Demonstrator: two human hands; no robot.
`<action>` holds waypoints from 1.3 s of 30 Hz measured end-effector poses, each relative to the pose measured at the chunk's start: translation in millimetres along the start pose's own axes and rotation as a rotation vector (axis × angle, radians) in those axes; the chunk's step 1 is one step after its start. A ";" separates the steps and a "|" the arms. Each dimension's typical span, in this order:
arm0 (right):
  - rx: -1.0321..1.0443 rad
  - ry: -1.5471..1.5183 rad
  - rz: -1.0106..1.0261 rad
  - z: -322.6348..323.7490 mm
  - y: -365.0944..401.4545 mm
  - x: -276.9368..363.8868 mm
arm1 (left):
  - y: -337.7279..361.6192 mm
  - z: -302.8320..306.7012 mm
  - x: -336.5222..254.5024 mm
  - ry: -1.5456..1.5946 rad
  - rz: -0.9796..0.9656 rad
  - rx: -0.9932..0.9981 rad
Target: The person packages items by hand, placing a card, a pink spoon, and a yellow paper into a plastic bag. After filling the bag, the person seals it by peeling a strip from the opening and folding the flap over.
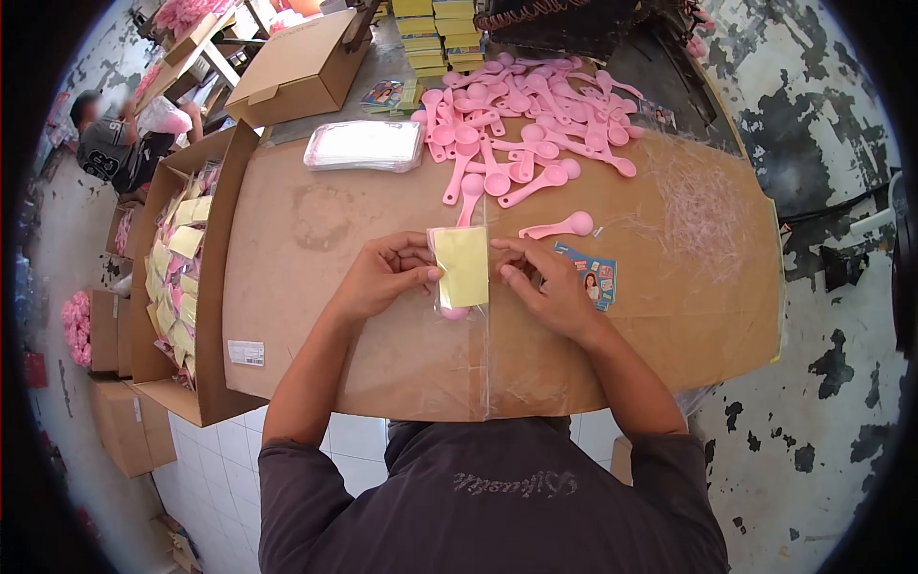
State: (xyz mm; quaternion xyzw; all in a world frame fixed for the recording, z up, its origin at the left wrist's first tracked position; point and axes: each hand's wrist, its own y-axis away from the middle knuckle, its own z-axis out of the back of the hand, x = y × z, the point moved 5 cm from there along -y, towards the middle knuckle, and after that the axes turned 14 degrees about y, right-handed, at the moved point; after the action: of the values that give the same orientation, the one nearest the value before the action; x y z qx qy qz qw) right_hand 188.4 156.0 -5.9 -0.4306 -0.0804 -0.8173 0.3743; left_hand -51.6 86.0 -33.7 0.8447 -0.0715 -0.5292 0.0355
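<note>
My left hand [390,275] is closed on the left edge of a clear plastic packet [462,268], thumb in front. Inside the packet a pale yellow card shows, and a pink scoop's round bowl [456,312] peeks out below the card. Just off the packet's right edge, my right hand [543,285] has its fingers bent and apart from the thumb. Partly under that hand lies a small stack of blue printed cards [598,275]. A single pink measuring spoon [559,226] rests behind it, and another spoon [469,198] lies just beyond the packet's top.
A heap of pink spoons [535,115] covers the table's back. Clear bags [363,146] are stacked at back left, thin plastic strips [703,206] at right. Left of the table stands a carton [212,383] of filled packets. A person [110,143] sits at far left.
</note>
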 end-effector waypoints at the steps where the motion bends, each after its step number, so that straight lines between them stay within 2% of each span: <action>1: -0.013 0.029 0.019 0.7 1.1 1.6 | 1.0 3.4 -5.2 -0.003 -0.030 -0.017; 5: -0.025 0.114 0.028 5.9 3.4 2.9 | 13.9 30.0 -49.8 -0.118 -0.223 -0.115; 8: -0.025 0.151 0.032 8.9 3.2 4.9 | 55.5 54.4 -96.1 -0.263 -0.366 -0.319; 12: -0.003 0.202 0.054 9.5 5.1 10.4 | 149.5 112.1 -136.5 -0.384 -0.502 -0.784; 14: 0.017 0.214 0.057 9.1 5.3 15.4 | 192.3 135.5 -152.6 -0.324 -0.671 -0.980; 16: 0.044 0.217 0.056 7.7 5.5 18.1 | 248.3 218.7 -162.3 -0.360 -0.671 -1.085; 19: 0.030 0.258 0.134 4.5 6.9 18.9 | 283.6 239.8 -183.9 -0.950 -0.325 -1.555; 20: 0.024 0.261 0.148 3.8 6.8 19.7 | 284.1 235.1 -184.5 -1.106 -0.434 -1.603; 22: 0.008 0.271 0.170 3.1 8.0 21.9 | 252.2 184.6 -187.1 -1.423 -0.663 -1.664; 23: 0.006 0.288 0.175 2.6 8.3 22.6 | 230.0 186.9 -186.6 -1.309 -0.703 -1.423; 25: 0.004 0.329 0.191 2.3 8.0 24.8 | 153.2 107.8 -178.2 -1.224 -0.745 -1.090; 27: -0.039 0.362 0.255 0.8 9.2 23.7 | 87.6 67.2 -167.7 -1.383 -0.674 -0.643; 29: -0.072 0.384 0.299 0.9 9.6 22.4 | 30.4 49.7 -142.1 -1.275 -0.695 -0.354; 31: -0.090 0.390 0.321 1.4 10.1 22.6 | -15.9 37.9 -124.9 -1.250 -0.570 -0.196; 34: -0.079 0.396 0.306 2.4 9.8 19.4 | -63.6 37.4 -115.6 -1.385 -0.480 -0.082; 37: -0.077 0.389 0.303 3.0 9.6 17.0 | -88.6 45.9 -118.1 -1.332 -0.334 0.022; 39: -0.066 0.390 0.294 2.7 9.3 16.2 | -96.9 52.6 -123.3 -1.254 -0.231 -0.018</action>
State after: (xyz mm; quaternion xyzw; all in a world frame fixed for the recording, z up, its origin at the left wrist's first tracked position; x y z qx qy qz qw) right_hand 190.8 141.9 6.4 -0.2837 0.0838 -0.8240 0.4832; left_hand -143.8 202.0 39.7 0.3762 0.0171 -0.9242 -0.0635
